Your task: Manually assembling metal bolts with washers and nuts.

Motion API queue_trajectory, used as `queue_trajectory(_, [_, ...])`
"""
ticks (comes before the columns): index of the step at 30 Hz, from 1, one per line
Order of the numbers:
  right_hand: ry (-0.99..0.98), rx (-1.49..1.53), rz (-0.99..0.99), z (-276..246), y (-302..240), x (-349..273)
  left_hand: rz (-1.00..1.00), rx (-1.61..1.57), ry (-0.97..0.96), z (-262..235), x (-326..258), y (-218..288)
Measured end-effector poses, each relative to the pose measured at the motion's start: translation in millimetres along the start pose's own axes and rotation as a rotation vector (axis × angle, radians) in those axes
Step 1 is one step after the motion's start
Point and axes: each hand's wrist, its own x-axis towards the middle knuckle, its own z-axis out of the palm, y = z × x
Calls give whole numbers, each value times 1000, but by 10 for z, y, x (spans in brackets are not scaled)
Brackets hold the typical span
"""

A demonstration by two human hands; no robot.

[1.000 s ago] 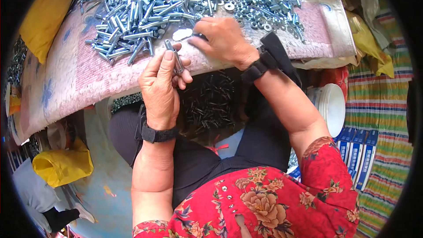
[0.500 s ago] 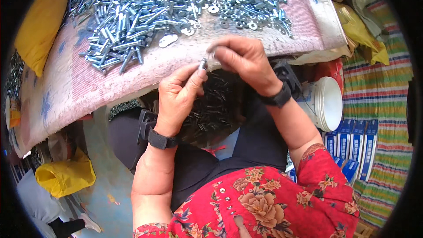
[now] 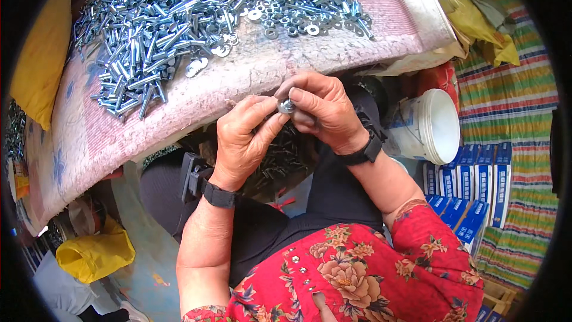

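Note:
My two hands meet in front of me, just off the near edge of the cloth-covered table. Between thumb and fingers, my left hand [image 3: 241,134] pinches a small metal bolt, mostly hidden by the fingertips. My right hand [image 3: 330,113] is closed around its end, where a shiny round washer [image 3: 286,107] shows. Whether a nut is there too I cannot tell. Beyond the hands lies a heap of metal bolts and sleeves [image 3: 149,42]. Loose washers [image 3: 313,30] and nuts are spread along its right side.
Below my hands, dark metal pieces [image 3: 277,161] lie between my knees. A white bucket [image 3: 441,125] tips on its side at the right, near blue-and-white boxes [image 3: 468,173]. Yellow bags [image 3: 95,253] lie at lower left and upper right. A striped sheet [image 3: 518,203] covers the right side.
My right hand has come down and in to my left, and its fingers now close on the bolt's end. The view has shifted slightly, moving the heap leftward.

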Motion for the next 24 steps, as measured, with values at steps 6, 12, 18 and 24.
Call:
queue_trajectory(6, [-44,-717,-447,-97,13,122,-546,-557,23,23,-38,27])
queue_trajectory(12, [200,-1798,-851,-631,-267,842,-575,-596,117,-27,5,22])
queue_trajectory(18, [133,-1998,-832,-710,-229,888,-555,-611,119,-62,4,-22])
queue_trajectory(24, [-88,-1353,-546,-261,-415,518,-524,-555,114,-47,-25,-22])
